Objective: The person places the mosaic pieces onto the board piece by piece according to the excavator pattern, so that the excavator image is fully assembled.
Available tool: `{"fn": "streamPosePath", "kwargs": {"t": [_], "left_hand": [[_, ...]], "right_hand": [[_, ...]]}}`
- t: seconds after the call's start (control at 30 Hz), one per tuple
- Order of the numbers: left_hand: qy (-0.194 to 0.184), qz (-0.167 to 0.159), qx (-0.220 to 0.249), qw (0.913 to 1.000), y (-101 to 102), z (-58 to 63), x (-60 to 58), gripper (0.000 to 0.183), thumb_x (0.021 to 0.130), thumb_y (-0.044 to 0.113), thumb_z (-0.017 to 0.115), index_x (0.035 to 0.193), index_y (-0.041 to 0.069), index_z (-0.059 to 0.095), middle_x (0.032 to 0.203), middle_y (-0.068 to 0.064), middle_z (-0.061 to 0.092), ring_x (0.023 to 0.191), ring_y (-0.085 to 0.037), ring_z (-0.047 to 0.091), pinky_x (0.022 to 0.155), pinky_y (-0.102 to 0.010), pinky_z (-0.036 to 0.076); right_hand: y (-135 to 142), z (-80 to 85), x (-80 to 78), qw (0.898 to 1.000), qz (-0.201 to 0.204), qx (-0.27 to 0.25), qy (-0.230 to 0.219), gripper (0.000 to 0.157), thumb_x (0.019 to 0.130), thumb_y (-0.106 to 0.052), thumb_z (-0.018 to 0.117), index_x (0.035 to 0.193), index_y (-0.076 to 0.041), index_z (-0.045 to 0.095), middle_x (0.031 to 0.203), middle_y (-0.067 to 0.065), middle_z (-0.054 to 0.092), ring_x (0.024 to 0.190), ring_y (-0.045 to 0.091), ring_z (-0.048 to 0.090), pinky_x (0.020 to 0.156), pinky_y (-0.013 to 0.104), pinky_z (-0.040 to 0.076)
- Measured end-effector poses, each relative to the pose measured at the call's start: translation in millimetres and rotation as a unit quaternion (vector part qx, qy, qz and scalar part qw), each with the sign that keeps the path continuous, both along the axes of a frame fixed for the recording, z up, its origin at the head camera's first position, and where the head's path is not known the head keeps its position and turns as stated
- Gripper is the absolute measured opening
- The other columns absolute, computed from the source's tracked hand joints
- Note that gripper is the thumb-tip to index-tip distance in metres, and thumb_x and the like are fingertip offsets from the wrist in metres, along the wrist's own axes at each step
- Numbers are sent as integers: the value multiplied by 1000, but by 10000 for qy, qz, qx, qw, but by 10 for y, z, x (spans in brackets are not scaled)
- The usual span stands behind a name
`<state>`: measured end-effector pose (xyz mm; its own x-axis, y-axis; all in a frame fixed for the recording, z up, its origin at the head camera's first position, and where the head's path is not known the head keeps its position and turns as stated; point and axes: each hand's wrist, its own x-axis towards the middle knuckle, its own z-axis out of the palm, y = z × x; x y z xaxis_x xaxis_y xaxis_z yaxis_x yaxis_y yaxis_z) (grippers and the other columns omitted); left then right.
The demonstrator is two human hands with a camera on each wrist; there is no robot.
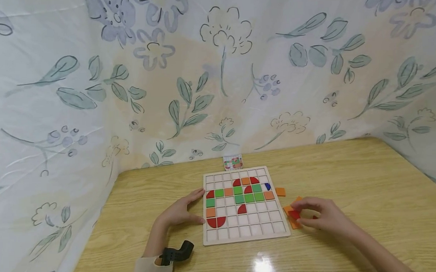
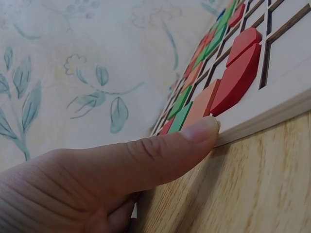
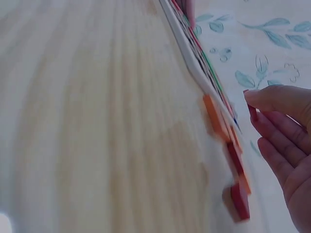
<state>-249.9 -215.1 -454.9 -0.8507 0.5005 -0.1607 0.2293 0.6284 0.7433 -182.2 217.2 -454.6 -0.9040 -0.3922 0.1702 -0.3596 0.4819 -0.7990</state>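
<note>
A wooden grid board (image 1: 250, 239) lies on the table, with green and orange squares, red quarter-round tiles and one blue tile (image 1: 268, 186) in its cells. My left hand (image 1: 177, 210) is spread along the board's left edge, its fingertips at the rim. In the left wrist view the thumb (image 2: 160, 153) lies straight against the board beside a red tile (image 2: 238, 80). My right hand (image 1: 327, 217) pinches a red tile (image 3: 251, 108) between thumb and fingers, just off the board's right side. Orange tiles (image 1: 295, 223) lie under and beside that hand.
A small printed card (image 1: 233, 162) stands at the board's far edge. One orange square (image 1: 280, 192) lies by the right rim, and a loose red tile (image 3: 239, 201) shows in the right wrist view. Behind the wooden table (image 1: 147, 186) hangs a floral cloth (image 1: 201, 72).
</note>
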Motion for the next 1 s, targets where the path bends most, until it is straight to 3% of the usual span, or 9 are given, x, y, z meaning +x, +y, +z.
{"fn": "streamPosePath", "kwargs": {"t": [0.17, 0.27, 0.5, 0.7, 1.0], "left_hand": [[19, -15, 11, 10000, 5, 1, -6, 90, 69, 34, 80, 144, 20, 33, 152, -1, 23, 140, -29, 15, 109, -55, 18], [22, -15, 14, 10000, 5, 7, -6, 90, 69, 34, 80, 144, 20, 33, 152, -1, 23, 140, -29, 15, 109, -55, 19], [46, -62, 22, 10000, -1, 7, -13, 90, 70, 34, 80, 145, 19, 33, 152, -3, 23, 140, -30, 15, 109, -55, 19], [54, -42, 1, 10000, -9, -14, -29, 90, 69, 35, 80, 145, 20, 33, 152, -1, 23, 140, -29, 15, 109, -54, 19], [-3, -17, 34, 10000, -10, -22, -33, 90, 69, 34, 80, 144, 20, 33, 152, 0, 23, 141, -27, 13, 110, -54, 17]], "right_hand": [[-186, 45, -58, 9998, -6, 127, 139, 35, 76, -23, 75, 108, -11, 66, 103, 1, 67, 87, 13, 59, 79, 23, 51], [-317, 62, -107, 9998, -43, 182, 117, 34, 76, -25, 76, 107, -13, 67, 102, -1, 67, 89, 10, 60, 79, 25, 51], [-643, 96, -222, 9989, 453, -103, 18, 32, 78, -20, 74, 107, -9, 67, 104, 3, 68, 97, 11, 61, 88, 44, 49], [-874, 30, -286, 9976, 674, -26, 128, 32, 78, -20, 74, 108, -12, 67, 104, -2, 67, 97, 9, 60, 87, 39, 51], [-1095, -68, -296, 9873, 1182, 357, 999, 27, 78, -14, 74, 104, -15, 69, 100, -7, 68, 91, 9, 60, 81, 27, 51]]}}
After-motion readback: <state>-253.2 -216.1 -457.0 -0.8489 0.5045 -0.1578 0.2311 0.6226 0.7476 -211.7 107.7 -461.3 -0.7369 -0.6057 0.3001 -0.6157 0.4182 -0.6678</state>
